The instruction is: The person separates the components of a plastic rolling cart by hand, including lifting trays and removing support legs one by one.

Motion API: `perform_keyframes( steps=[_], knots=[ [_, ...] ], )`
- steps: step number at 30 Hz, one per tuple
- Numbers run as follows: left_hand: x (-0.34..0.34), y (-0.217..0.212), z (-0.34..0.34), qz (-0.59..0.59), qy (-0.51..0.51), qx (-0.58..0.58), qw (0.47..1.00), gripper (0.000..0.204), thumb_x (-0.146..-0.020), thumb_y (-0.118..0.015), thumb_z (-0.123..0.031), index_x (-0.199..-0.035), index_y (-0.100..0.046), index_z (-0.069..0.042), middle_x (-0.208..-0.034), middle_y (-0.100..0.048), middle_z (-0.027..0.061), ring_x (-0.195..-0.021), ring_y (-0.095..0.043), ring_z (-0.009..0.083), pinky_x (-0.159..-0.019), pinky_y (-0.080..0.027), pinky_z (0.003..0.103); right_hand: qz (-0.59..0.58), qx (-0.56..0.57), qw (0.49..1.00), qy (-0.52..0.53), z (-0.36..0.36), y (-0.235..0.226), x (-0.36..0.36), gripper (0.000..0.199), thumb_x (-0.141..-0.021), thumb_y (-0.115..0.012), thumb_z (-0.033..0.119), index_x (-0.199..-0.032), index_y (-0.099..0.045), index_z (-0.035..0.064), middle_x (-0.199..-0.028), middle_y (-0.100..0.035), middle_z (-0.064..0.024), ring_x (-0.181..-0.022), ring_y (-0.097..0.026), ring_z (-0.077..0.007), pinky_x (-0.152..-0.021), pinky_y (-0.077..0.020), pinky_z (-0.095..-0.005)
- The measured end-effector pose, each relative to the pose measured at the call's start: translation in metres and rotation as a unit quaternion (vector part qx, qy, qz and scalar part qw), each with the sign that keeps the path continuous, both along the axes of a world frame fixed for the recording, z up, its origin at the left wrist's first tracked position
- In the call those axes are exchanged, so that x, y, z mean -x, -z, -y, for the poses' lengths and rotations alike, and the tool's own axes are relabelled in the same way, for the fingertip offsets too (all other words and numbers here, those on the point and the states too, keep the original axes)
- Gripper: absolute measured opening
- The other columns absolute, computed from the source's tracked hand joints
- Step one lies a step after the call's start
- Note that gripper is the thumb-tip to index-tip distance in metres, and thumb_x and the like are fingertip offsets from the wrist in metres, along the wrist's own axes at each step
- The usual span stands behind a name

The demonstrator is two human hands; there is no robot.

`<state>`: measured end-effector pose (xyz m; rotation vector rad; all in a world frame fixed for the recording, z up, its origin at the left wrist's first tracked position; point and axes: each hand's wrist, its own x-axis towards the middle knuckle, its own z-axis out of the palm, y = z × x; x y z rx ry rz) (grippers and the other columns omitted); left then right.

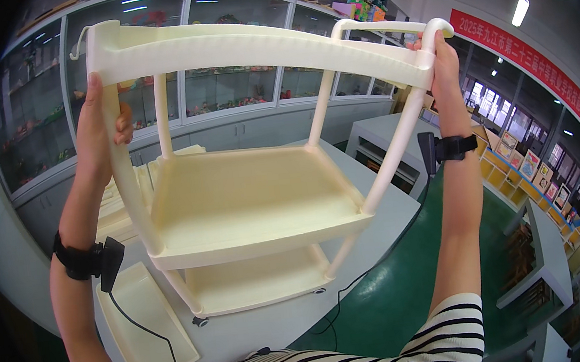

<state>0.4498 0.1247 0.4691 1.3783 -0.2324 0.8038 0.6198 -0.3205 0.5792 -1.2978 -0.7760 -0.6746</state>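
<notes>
A cream plastic trolley (257, 198) stands upright on the grey table, with small wheels (200, 321) showing under its bottom shelf (258, 282). Round posts join its shelves to the raised top frame (256, 44). My left hand (95, 133) is wrapped round the near left post, just under the top corner. At the top right corner, my right hand (444, 72) grips the frame where it meets the right post; some of its fingers are hidden behind the plastic. Both arms reach up, and each wrist wears a black strap with a small device.
A loose cream tray (147, 324) lies on the grey table (242, 333) at the near left. Stacked cream parts (115, 212) sit behind the left post. Black cables trail from both wrists. Glass cabinets (232, 89) line the back; another grey table (388, 143) stands beyond the right post.
</notes>
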Motion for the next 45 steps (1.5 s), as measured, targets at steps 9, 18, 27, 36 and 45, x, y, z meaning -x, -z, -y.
perform_keyframes(
  steps=[9,18,27,36,45],
  knots=[
    [-0.002,0.003,-0.012,0.001,0.002,-0.008,1.0,0.059,-0.087,-0.033,-0.06,-0.095,-0.048,-0.004,-0.05,-0.032,-0.0027,-0.039,-0.027,0.004,-0.042,-0.026,0.018,0.002,0.059,0.997,0.042,0.001,-0.012,0.004,0.042,-0.093,-0.038,0.038,-0.091,-0.052,-0.0005,-0.07,-0.058,-0.0088,-0.07,-0.06,-0.0191,-0.067,-0.05,-0.0308],
    [-0.008,0.006,-0.017,0.013,0.01,-0.013,1.0,0.058,-0.086,-0.034,-0.061,-0.094,-0.047,-0.005,-0.049,-0.03,-0.0035,-0.038,-0.026,0.004,-0.042,-0.024,0.019,0.0,0.094,0.994,0.059,-0.004,-0.02,0.007,0.046,-0.094,-0.034,0.042,-0.091,-0.052,-0.0004,-0.067,-0.056,-0.0078,-0.063,-0.059,-0.0164,-0.063,-0.0493,-0.029],
    [-0.012,0.01,-0.031,0.013,0.024,0.009,1.0,0.056,-0.087,-0.032,-0.06,-0.093,-0.047,-0.006,-0.048,-0.029,-0.0042,-0.036,-0.025,0.0041,-0.04,-0.023,0.019,-0.019,0.059,0.998,-0.033,-0.013,-0.01,0.016,0.047,-0.092,-0.039,0.043,-0.096,-0.051,-0.0024,-0.07,-0.055,-0.0083,-0.065,-0.056,-0.0172,-0.064,-0.0467,-0.0278],
    [-0.087,0.004,-0.066,0.007,0.018,-0.091,0.996,0.064,-0.084,-0.031,-0.064,-0.085,-0.052,-0.004,-0.055,-0.044,0.0027,-0.043,-0.044,0.0089,-0.042,-0.039,0.021,0.086,0.008,0.983,-0.163,0.002,0.012,0.036,0.042,-0.092,-0.039,0.025,-0.122,-0.037,-0.0056,-0.092,-0.051,-0.0093,-0.087,-0.049,-0.016,-0.086,-0.0394,-0.0281],
    [-0.204,-0.013,-0.076,-0.001,-0.127,-0.15,0.98,0.06,-0.09,-0.028,-0.055,-0.09,-0.054,-0.002,-0.066,-0.056,0.0078,-0.062,-0.056,0.016,-0.06,-0.046,0.028,0.17,0.195,0.966,-0.019,-0.014,-0.004,0.06,0.058,-0.089,-0.043,0.04,-0.129,-0.033,-0.0004,-0.108,-0.056,-0.0131,-0.098,-0.055,-0.0162,-0.087,-0.0437,-0.0255]
  ],
)
